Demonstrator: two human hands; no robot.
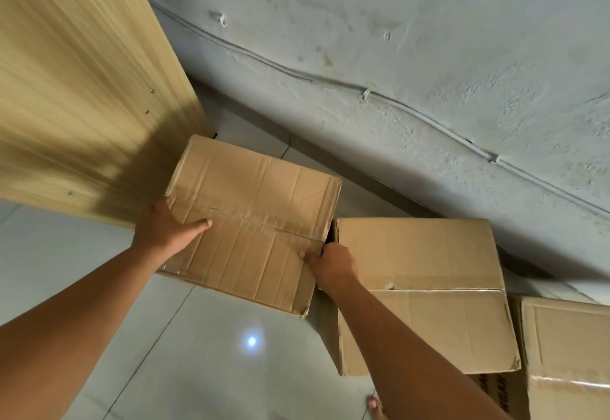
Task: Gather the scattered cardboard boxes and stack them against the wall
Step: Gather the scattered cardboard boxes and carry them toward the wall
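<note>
- While both hands are on it, the creased cardboard box [254, 221] sits at the centre of my view, its taped top seam facing me, on or just above the pale tiled floor [211, 370]; I cannot tell whether its base touches the tiles.
- My left hand [165, 229] is at the box's 9 o'clock edge: the thumb lies straight across the top face and the fingers wrap round the side, out of sight, so it grips that edge.
- My right hand [331, 262] is at the box's 4 o'clock edge, thumb pressed on the top by the seam's end, fingers curled over the side in the narrow gap; it grips too.
- Just beside that hand, at 3 o'clock from the held box, a second cardboard box [425, 294] stands on the floor, its top flaps closed, near the wall's foot.
- A third cardboard box [571, 340] sits at 4 o'clock, touching or almost touching the second one, cut off by the picture's edge.
- At 12 to 2 o'clock runs the rough grey plaster wall [429, 39], with a thin cable [412, 105] clipped along it.
- At 10 o'clock a light wood-grain panel [76, 89] stands upright, just beside the held box's far left corner.
- A bare toe [374, 404] shows at 5 o'clock, at the bottom edge.
</note>
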